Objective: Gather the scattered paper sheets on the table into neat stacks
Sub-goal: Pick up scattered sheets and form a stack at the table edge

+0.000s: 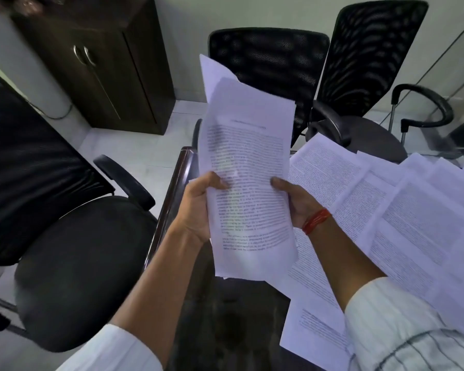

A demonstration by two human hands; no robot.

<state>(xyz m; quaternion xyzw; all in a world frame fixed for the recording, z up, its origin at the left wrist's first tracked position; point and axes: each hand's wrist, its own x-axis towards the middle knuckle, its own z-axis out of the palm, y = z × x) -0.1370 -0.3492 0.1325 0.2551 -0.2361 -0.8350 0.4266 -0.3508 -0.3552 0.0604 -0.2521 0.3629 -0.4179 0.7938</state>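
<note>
Head view: left hand point(198, 207) grips the held sheaf point(248, 167) at its left edge, fingers curled round it; right hand point(296, 202) pinches the right edge; loose sheets point(413, 215) cover the bench point(177, 183) rightward.

Both forearms are bare, with white sleeves point(118, 349) pushed up towards the elbows (the right sleeve point(402, 330) shows thin dark stripes forming a loose check). A band of red thread point(316, 220) circles the wrist of the right hand point(295, 202).
</note>
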